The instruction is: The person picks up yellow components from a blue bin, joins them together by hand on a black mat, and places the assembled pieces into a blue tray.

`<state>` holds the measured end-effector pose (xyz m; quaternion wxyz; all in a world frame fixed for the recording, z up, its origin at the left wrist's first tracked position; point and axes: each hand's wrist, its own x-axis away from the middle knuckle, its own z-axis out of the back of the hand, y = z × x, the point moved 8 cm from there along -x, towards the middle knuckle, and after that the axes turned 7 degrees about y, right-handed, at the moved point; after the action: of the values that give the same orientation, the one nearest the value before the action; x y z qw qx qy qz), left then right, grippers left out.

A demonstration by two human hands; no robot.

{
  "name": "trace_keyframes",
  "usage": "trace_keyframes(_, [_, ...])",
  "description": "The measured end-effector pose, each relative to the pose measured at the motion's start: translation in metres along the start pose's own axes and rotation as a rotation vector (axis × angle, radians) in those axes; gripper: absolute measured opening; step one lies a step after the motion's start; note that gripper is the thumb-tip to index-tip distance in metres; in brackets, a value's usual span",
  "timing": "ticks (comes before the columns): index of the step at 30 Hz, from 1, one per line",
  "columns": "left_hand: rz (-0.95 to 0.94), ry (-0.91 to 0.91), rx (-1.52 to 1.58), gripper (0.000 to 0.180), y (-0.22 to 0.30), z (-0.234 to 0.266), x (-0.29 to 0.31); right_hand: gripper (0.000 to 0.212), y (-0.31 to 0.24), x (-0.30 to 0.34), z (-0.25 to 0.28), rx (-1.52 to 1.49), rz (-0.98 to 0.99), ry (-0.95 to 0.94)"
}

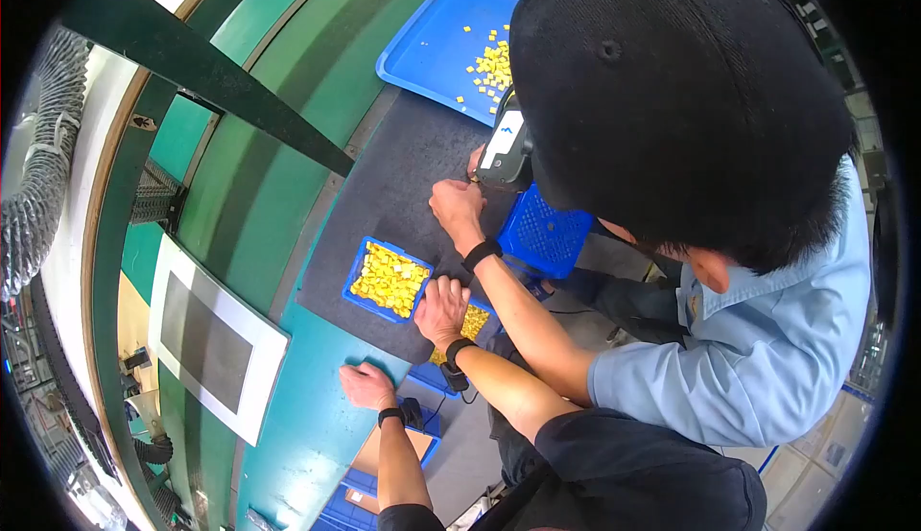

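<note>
Green bench well off to the left of the right hand's fingers, teal table nearer, dark mat spread around and beyond the fingertips. Small blue basket on the mat, immediately left of those fingers, heaped with yellow pieces. Long axis running leftward and slightly away from the fingers, one short side facing them. Right hand clearly the nearer: at that short side, seemingly touching the rim, back of the hand uppermost, fingers bent and close together; firm hold or mere rest, impossible to tell from this angle. Left hand on bare teal surface, apart from the basket, down and left of the right fingers; own fingers curled loosely inward, nothing seen in them, palm hidden. Lower yellow heap just right of the right fingers, partly covered by that hand. Ahead of the right fingertips, co-worker's hand over the mat, handheld device just past it. Farther ahead, blue tray with scattered yellow squares. Perforated blue crate ahead and to the right of the right fingers.
</note>
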<state>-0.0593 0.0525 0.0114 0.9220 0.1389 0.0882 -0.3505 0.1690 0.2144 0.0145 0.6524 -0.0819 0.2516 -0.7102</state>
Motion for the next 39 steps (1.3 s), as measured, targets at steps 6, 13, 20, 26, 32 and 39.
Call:
trace_keyframes(6, [0.015, -0.017, -0.012, 0.018, 0.004, 0.000, -0.001, 0.022, 0.001, 0.001, -0.004, -0.008, 0.002, 0.030])
trace_keyframes(13, [0.023, -0.030, -0.026, 0.019, 0.000, -0.001, -0.001, 0.020, -0.002, -0.001, 0.003, -0.017, 0.010, 0.032])
trace_keyframes(20, [0.020, -0.032, -0.029, 0.020, 0.001, -0.001, -0.001, 0.016, -0.005, -0.005, 0.008, -0.051, 0.001, 0.039])
trace_keyframes(26, [0.005, -0.004, -0.007, 0.018, 0.006, 0.003, -0.001, 0.019, -0.001, -0.003, 0.004, -0.011, 0.009, 0.046])
trace_keyframes(32, [0.016, -0.005, -0.001, 0.017, 0.008, 0.003, -0.002, 0.020, 0.001, -0.003, 0.004, -0.015, 0.024, 0.067])
trace_keyframes(39, [0.020, -0.009, -0.005, 0.018, 0.002, 0.001, -0.002, 0.018, -0.002, -0.004, 0.007, -0.017, 0.010, 0.065])
